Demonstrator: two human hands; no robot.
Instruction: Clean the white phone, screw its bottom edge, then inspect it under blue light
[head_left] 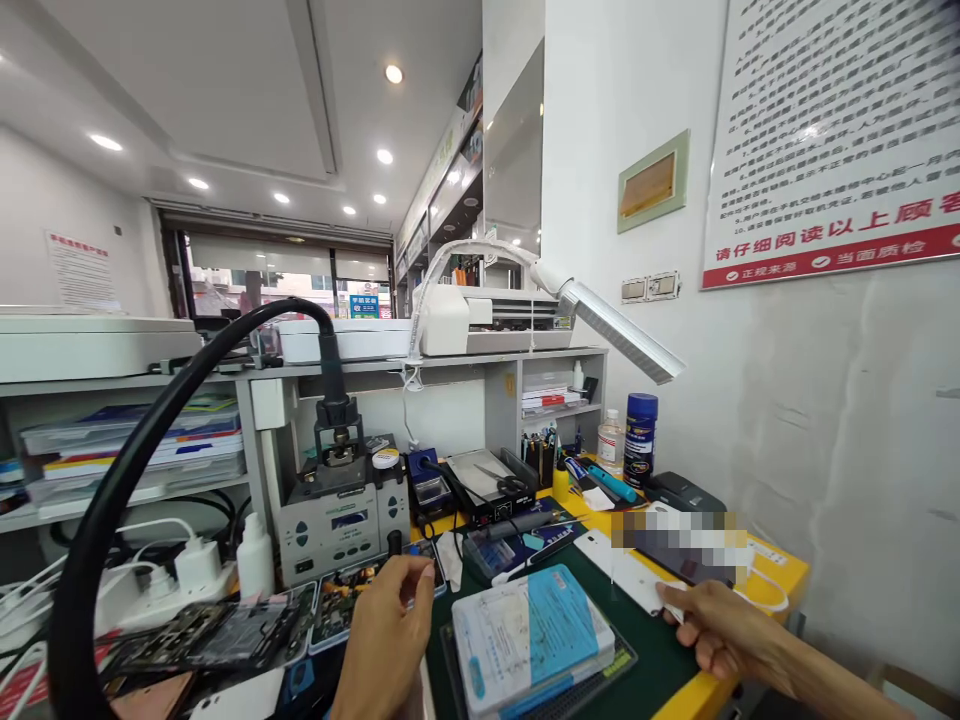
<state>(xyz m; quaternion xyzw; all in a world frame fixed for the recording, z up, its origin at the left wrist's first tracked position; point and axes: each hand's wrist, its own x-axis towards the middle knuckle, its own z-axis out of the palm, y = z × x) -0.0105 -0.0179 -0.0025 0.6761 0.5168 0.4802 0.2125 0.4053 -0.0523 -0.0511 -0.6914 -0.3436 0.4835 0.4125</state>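
My right hand (712, 625) is at the right of the green mat, thumb and fingers closed on the near end of a slim white phone-shaped panel (611, 565). The panel lies slantwise at the mat's right side. My left hand (394, 625) is raised above the near left of the desk, its fingers curled towards the thumb. Whatever they pinch, if anything, I cannot make out. Between the hands lies a blue and white box (529, 630) on a dark flat case. Left of my left hand are trays of small phone parts (341, 600).
A grey soldering or hot-air station (330, 530) stands at the back left, with a thick black hose (112, 480) arching near the camera. A white lamp (622, 330) hangs over the right side. Beside the wall stand a blue spray can (640, 440) and a clear bottle (610, 440).
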